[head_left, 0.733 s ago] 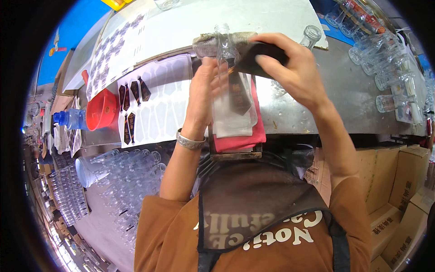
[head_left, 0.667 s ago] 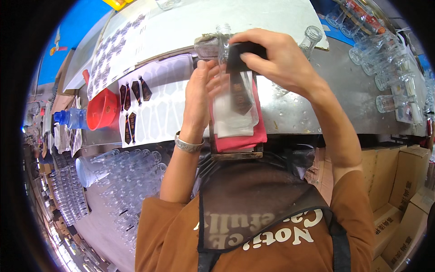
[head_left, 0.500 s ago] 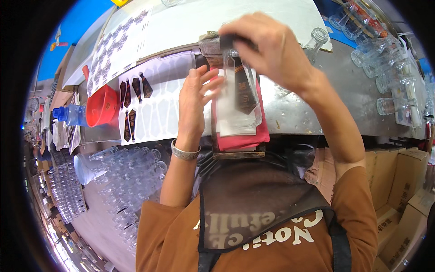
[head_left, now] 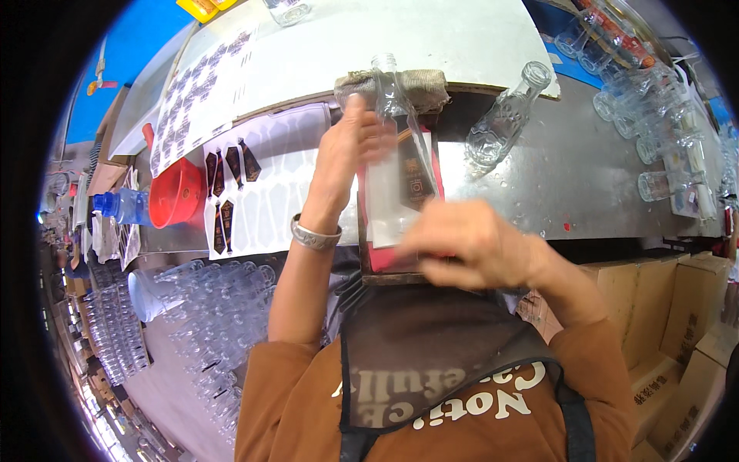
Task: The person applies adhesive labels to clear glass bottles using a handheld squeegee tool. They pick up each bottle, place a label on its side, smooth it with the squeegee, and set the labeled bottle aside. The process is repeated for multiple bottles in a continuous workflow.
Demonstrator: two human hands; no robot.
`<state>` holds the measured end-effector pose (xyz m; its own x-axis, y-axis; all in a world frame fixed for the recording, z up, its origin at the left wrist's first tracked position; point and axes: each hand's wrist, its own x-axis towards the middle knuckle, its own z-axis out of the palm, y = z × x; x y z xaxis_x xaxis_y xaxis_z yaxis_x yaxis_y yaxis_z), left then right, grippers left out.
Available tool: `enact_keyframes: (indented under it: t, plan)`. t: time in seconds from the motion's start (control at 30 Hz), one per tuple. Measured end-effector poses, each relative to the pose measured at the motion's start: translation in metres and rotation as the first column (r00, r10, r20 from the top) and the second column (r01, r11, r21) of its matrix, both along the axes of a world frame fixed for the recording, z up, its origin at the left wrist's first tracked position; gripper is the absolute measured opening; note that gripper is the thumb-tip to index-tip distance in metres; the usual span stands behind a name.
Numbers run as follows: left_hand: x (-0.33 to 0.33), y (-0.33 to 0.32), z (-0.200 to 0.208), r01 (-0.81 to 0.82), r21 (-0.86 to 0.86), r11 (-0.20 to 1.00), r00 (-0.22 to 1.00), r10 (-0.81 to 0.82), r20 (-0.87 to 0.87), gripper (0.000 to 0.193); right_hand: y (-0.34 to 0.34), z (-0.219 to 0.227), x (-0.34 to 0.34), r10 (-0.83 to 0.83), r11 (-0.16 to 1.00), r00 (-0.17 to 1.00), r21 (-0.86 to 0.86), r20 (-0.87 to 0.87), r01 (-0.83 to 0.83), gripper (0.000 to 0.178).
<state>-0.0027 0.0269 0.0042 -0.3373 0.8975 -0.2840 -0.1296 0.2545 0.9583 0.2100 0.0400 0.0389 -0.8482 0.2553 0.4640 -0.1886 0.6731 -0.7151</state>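
A clear glass bottle (head_left: pixel 390 100) lies on a padded stand, its neck over a rolled grey cloth (head_left: pixel 427 88). On its side is a dark tie-shaped decal (head_left: pixel 416 181), with white material and red cloth (head_left: pixel 385 260) underneath. My left hand (head_left: pixel 350 158), a metal bangle at its wrist, is beside the bottle's left side with fingers stretched and slightly blurred. Whether it touches the glass is unclear. Close to the bottle's base, my right hand (head_left: pixel 473 246) is curled and smeared by motion. What it holds, if anything, cannot be made out.
Left of the stand lies a sheet (head_left: pixel 296 196) with several dark tie decals, next to a red bowl (head_left: pixel 175 192). Another glass bottle (head_left: pixel 504 123) is to the right. Several glasses (head_left: pixel 654 115) line the far right; cardboard boxes (head_left: pixel 654 308) stand below.
My right hand has come down from the bottle's neck to its base; the black object it held up there no longer shows. My left hand stays beside the bottle.
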Motion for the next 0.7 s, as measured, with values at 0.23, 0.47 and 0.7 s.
enact_keyframes:
  t: [0.23, 0.47, 0.7]
  plan:
    - [0.007, 0.014, -0.009, 0.061, -0.026, 0.998, 0.945, -0.066, -0.319, 0.07, 0.007, -0.005, 0.036, -0.365, 0.782, 0.924, -0.499, 0.117, 0.373, 0.023]
    - [0.012, -0.022, -0.013, 0.021, 0.007, 1.0, 0.996, -0.021, 0.084, 0.065, 0.027, -0.042, 0.029, -0.376, 0.579, 0.874, -0.658, 0.307, 0.481, 0.028]
    - [0.022, -0.019, -0.003, 0.011, 0.101, 0.995, 0.998, -0.017, 0.058, 0.054, 0.008, -0.052, -0.01, -0.372, 0.612, 0.864, -0.61, 0.34, 0.504, 0.056]
